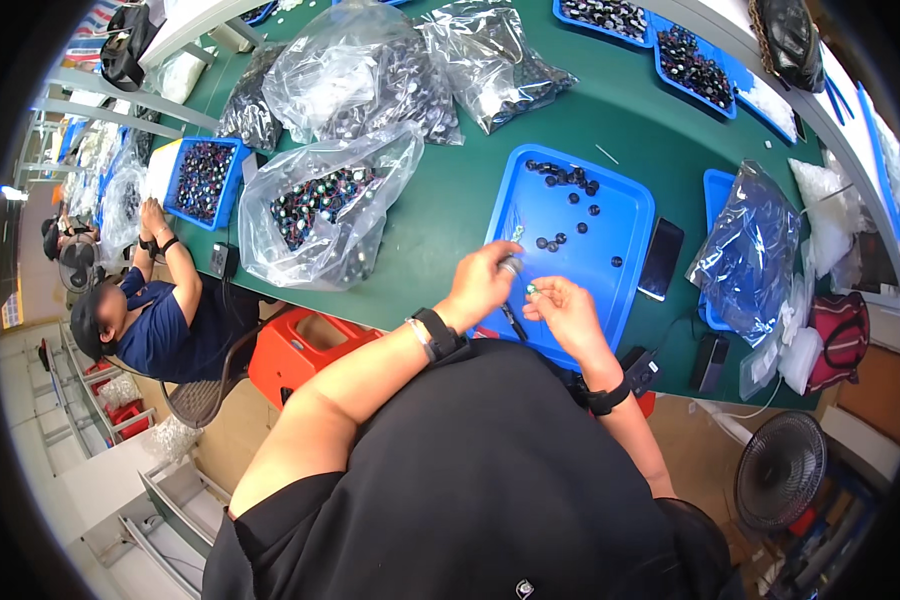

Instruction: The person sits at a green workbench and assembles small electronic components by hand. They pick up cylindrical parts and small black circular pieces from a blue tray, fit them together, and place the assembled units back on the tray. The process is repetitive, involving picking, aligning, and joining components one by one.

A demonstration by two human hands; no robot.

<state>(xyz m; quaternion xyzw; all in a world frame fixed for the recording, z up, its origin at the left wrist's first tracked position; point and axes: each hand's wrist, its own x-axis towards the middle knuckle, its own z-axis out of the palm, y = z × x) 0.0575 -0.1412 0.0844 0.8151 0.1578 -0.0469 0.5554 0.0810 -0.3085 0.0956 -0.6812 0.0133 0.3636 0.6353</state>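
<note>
My left hand (482, 284) is over the left edge of a blue tray (610, 300), its fingers closed near a small dark and silvery piece (511, 265) that I cannot identify. Just right of it, my right hand (568, 318) pinches a small green-and-white part (533, 291) between thumb and fingertips. Below and between the hands lies a thin black pen-like tool (513, 322). Small greenish pieces (518, 232) sit at the tray's left side, beyond my left hand. Several round black parts (560, 176) are scattered across the tray's far half.
An open clear bag (395, 215) of small wired parts stands left of the tray, with fuller bags (370, 90) behind. A phone (660, 258) lies right of the tray, near a dark plastic bag (750, 250). A co-worker (160, 320) sits at left by another blue tray (232, 185).
</note>
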